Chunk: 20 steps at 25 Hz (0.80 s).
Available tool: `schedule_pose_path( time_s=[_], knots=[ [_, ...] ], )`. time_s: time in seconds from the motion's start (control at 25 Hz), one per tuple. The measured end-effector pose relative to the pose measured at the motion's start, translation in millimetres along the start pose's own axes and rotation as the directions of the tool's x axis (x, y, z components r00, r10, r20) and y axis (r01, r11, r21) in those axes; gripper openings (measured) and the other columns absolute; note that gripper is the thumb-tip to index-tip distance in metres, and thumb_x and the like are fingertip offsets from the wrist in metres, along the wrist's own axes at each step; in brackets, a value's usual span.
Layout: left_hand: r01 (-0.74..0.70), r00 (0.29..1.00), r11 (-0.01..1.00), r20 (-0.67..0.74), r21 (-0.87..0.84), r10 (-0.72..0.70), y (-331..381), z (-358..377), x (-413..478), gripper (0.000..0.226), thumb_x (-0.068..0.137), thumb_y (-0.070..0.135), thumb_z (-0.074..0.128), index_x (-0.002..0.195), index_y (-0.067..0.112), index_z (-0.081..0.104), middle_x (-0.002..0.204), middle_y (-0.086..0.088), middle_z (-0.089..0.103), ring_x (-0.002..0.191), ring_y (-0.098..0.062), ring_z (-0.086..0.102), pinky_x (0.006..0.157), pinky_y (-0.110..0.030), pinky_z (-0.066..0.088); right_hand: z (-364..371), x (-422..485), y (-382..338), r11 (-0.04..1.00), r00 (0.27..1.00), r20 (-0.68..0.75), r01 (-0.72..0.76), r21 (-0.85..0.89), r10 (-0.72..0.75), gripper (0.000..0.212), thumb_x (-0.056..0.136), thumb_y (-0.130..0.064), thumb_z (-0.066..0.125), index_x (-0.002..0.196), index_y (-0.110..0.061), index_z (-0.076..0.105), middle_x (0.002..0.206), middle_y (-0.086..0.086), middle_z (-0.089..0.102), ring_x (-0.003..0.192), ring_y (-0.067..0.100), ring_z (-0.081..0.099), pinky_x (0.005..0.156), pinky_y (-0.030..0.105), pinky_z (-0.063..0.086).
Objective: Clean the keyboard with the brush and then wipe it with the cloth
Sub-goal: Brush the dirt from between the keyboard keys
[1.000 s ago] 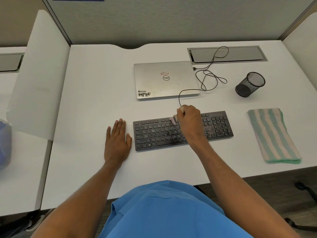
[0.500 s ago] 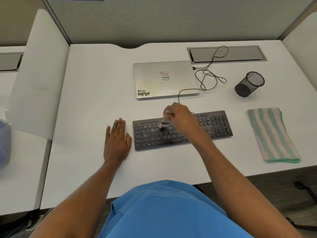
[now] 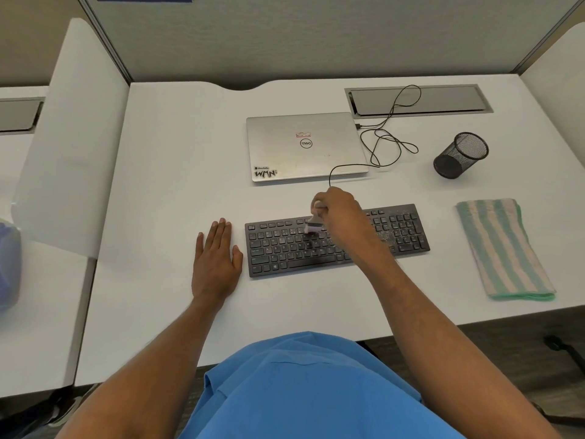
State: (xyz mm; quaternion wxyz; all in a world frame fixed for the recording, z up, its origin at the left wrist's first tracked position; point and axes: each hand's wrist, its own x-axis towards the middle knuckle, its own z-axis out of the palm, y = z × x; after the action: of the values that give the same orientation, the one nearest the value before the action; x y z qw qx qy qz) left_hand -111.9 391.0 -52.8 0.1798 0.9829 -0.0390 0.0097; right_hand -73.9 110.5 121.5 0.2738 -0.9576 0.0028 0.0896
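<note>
A black keyboard (image 3: 285, 251) lies on the white desk in front of me, with pale dust specks on its right part. My right hand (image 3: 340, 215) grips a small brush (image 3: 313, 224), whose pale bristles touch the upper key rows near the keyboard's middle. My left hand (image 3: 217, 261) rests flat on the desk just left of the keyboard, fingers straight. A folded green and white striped cloth (image 3: 503, 248) lies to the right of the keyboard, apart from it.
A closed silver laptop (image 3: 304, 147) sits behind the keyboard, with a looped black cable (image 3: 386, 144) beside it. A black mesh pen cup (image 3: 460, 155) lies tipped at the right. White desk dividers (image 3: 69, 137) stand on either side.
My right hand has carried the brush leftward along the upper key rows, from right of centre to the middle. My left hand has stayed flat in place.
</note>
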Motion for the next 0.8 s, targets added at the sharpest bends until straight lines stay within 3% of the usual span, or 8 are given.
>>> schedule_pose_path(
  time_s=[0.12,0.16,0.28,0.36,0.44,0.56,0.68,0.8],
  knots=[
    [-0.004,1.0,1.0,-0.002,0.0,0.004,1.1,-0.5,-0.2,0.068,0.104,0.036,0.027,0.166,0.01,0.029,0.174,-0.005,0.025,0.163,-0.016,0.016,0.134,-0.043,0.005,8.6,-3.0,-5.3,0.997,0.998,0.062,0.031,-0.066,-0.027,0.018,0.099,-0.008,0.053,0.107,-0.009,0.069,0.111,0.012,0.06,0.099,0.029,0.058,0.084,0.036,0.05],
    [-0.006,1.0,1.0,-0.004,-0.001,0.006,1.3,-0.7,-0.1,0.067,0.104,0.036,0.028,0.166,0.01,0.029,0.174,-0.005,0.025,0.163,-0.016,0.016,0.134,-0.043,0.005,8.4,-3.6,-1.9,0.998,0.998,0.056,0.01,-0.059,-0.006,0.018,0.099,-0.007,0.053,0.107,-0.008,0.069,0.111,0.013,0.06,0.099,0.03,0.058,0.084,0.038,0.05],
    [-0.001,1.0,1.0,-0.003,-0.007,0.001,0.5,-0.7,-0.2,0.067,0.104,0.036,0.028,0.166,0.01,0.029,0.174,-0.004,0.025,0.163,-0.015,0.015,0.134,-0.043,0.005,-0.4,-5.9,12.0,0.997,0.997,-0.016,-0.074,-0.012,0.074,0.017,0.099,-0.004,0.051,0.104,-0.004,0.067,0.1,0.008,0.055,0.089,0.026,0.057,0.072,0.027,0.05],
    [0.002,1.0,1.0,-0.005,-0.009,-0.002,0.7,-0.6,-0.5,0.067,0.104,0.036,0.028,0.166,0.01,0.029,0.174,-0.004,0.025,0.163,-0.015,0.015,0.134,-0.043,0.005,-5.2,-10.0,17.3,0.981,0.986,-0.057,-0.146,0.129,0.155,0.016,0.1,0.0,0.049,0.095,0.002,0.064,0.091,0.01,0.056,0.077,0.026,0.061,0.06,0.015,0.052],
    [0.001,1.0,1.0,-0.006,-0.013,-0.002,0.8,-0.6,-0.4,0.067,0.104,0.036,0.028,0.166,0.01,0.03,0.174,-0.004,0.025,0.162,-0.015,0.015,0.134,-0.043,0.005,-3.8,-15.6,14.1,0.981,0.975,-0.157,-0.138,0.135,0.159,0.02,0.101,-0.005,0.05,0.086,0.001,0.062,0.083,0.008,0.059,0.069,0.016,0.062,0.051,0.008,0.047],
    [-0.001,1.0,1.0,-0.008,-0.012,0.0,1.6,-1.0,-0.6,0.067,0.104,0.035,0.029,0.166,0.01,0.03,0.174,-0.005,0.026,0.162,-0.015,0.016,0.134,-0.044,0.005,7.6,-20.7,7.3,0.996,0.96,-0.267,-0.07,0.051,0.082,0.026,0.099,-0.011,0.053,0.076,-0.004,0.062,0.076,0.007,0.063,0.067,0.016,0.059,0.054,0.029,0.048],
    [-0.002,1.0,1.0,-0.011,-0.006,0.002,1.4,-1.5,-0.4,0.067,0.104,0.035,0.029,0.166,0.01,0.03,0.174,-0.005,0.026,0.162,-0.016,0.016,0.134,-0.043,0.005,15.2,-20.3,8.5,0.995,0.966,-0.244,-0.071,0.067,0.086,0.029,0.099,-0.009,0.053,0.072,0.0,0.059,0.072,0.01,0.062,0.057,0.009,0.053,0.046,0.017,0.036],
    [0.001,1.0,1.0,-0.006,-0.008,-0.001,1.6,-0.8,-0.4,0.067,0.104,0.035,0.029,0.166,0.01,0.03,0.174,-0.004,0.026,0.163,-0.015,0.015,0.134,-0.043,0.005,13.8,-21.0,12.4,0.993,0.965,-0.237,-0.105,0.047,0.113,0.031,0.099,-0.013,0.052,0.07,-0.003,0.056,0.072,0.01,0.062,0.058,0.013,0.055,0.052,0.028,0.045]
  ],
)
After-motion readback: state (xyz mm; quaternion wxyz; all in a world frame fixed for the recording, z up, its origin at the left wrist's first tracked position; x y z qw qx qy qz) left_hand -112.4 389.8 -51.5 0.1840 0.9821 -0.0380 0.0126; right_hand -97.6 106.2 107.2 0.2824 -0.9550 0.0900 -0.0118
